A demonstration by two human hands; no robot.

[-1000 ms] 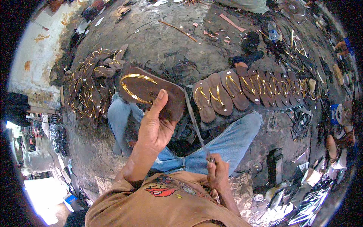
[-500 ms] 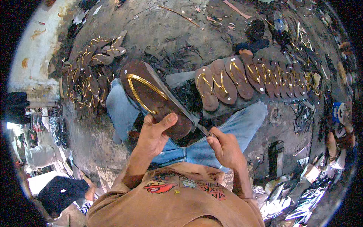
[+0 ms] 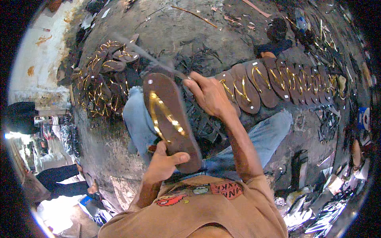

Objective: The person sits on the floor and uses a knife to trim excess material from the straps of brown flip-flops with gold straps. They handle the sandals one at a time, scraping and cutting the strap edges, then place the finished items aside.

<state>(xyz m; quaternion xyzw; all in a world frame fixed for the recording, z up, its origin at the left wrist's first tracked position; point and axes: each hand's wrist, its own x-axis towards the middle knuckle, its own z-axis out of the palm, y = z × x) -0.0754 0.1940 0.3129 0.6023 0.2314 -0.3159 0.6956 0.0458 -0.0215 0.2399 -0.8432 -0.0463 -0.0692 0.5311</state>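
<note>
My left hand [image 3: 164,163] grips the heel end of a brown flip-flop [image 3: 180,133] with gold straps, thumb on top of the sole. The flip-flop stands nearly upright over my lap, its toe end pointing away from me. A small white round mark sits near the toe. My right hand [image 3: 211,95] is closed round the handle end of a long-bladed knife [image 3: 156,63], to the right of the flip-flop's toe half. The blade, smeared by motion, reaches up and left past the toe; whether it touches the sole I cannot tell.
Overlapping brown flip-flops [image 3: 249,89] with gold straps form a row at the right. A heap of similar flip-flops [image 3: 104,85] lies at the left. Dark trimmings [image 3: 202,53] litter the floor ahead. Another person's dark-trousered legs [image 3: 59,180] show at the lower left.
My right hand and the knife have moved from near my lap up and away, to beside the toe. The flip-flop has turned more upright and come slightly nearer.
</note>
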